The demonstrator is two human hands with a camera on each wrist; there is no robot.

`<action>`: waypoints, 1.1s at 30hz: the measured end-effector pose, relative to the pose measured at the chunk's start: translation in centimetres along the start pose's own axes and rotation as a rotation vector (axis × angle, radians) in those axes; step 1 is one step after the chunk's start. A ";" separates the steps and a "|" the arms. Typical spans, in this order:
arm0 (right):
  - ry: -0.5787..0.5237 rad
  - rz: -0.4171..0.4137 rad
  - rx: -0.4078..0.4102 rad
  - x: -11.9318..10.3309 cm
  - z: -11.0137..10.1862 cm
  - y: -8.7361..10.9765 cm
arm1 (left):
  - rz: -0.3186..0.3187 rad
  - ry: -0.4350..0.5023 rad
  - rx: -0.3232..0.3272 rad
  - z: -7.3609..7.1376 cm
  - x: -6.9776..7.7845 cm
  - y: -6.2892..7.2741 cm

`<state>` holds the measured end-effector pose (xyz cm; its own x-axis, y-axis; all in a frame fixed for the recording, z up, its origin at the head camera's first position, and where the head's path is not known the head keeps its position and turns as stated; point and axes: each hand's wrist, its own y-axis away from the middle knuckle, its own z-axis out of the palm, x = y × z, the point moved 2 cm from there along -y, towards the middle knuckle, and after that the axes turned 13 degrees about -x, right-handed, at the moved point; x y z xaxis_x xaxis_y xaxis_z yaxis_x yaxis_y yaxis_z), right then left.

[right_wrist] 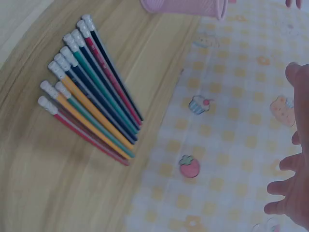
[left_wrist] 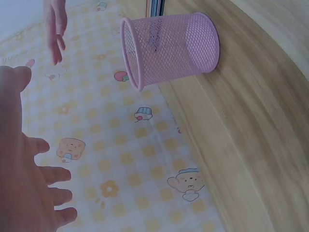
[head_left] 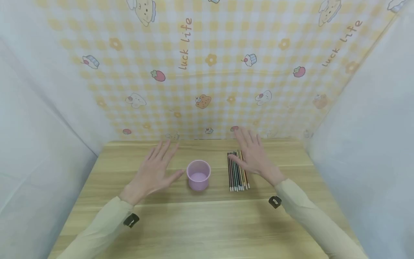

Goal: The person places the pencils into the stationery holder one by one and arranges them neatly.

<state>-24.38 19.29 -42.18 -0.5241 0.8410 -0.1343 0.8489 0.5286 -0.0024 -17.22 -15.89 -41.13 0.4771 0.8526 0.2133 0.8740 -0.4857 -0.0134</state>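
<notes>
A pink mesh pencil cup (head_left: 198,182) stands upright near the middle of the table, and nothing shows inside it. To its right lies a row of several pencils (right_wrist: 91,92) in red, yellow, green and dark blue, their white eraser ends toward the person. My left hand (head_left: 152,174) hovers left of the cup with fingers spread, its thumb close to the cup's rim. Above the pencils, my right hand (head_left: 255,156) is held with straight fingers and hides part of them in the head view. Neither hand holds anything.
The wooden table (head_left: 200,226) ends at a yellow checked cloth (head_left: 220,82) with cartoon prints hanging behind it. White sheets (head_left: 42,136) close off both sides. A small black device (head_left: 131,220) is at each wrist.
</notes>
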 end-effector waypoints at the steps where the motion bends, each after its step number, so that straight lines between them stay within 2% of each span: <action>1: -0.015 0.009 -0.005 0.4 0.2 -0.1 | -0.001 0.015 0.000 0.1 0.0 -0.1; 6: -0.127 0.047 -0.023 2.4 1.1 -0.6 | 0.000 0.131 0.029 1.2 -0.1 -0.7; 11: -0.256 0.118 -0.028 4.8 2.5 -0.6 | -0.005 0.306 0.135 2.9 -0.2 -1.7; 16: -0.287 0.153 0.017 6.4 3.7 -0.2 | -0.024 0.488 0.218 4.6 0.1 -2.6; 20: -0.324 0.184 0.044 6.8 4.5 0.0 | -0.056 0.597 0.245 5.7 0.2 -2.9; 25: -0.438 0.258 0.009 6.7 5.5 0.1 | -0.089 0.729 0.263 7.4 0.3 -3.4; 30: -0.515 0.308 -0.006 6.7 7.1 -0.3 | -0.091 0.854 0.292 9.2 0.7 -3.8; 33: -0.551 0.334 -0.003 6.9 8.0 -0.3 | -0.093 0.915 0.285 10.0 1.2 -3.8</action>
<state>-27.70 24.00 -51.03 -0.1182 0.7783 -0.6167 0.9597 0.2490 0.1302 -19.05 -11.12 -50.64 0.2536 0.3460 0.9033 0.9518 -0.2557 -0.1692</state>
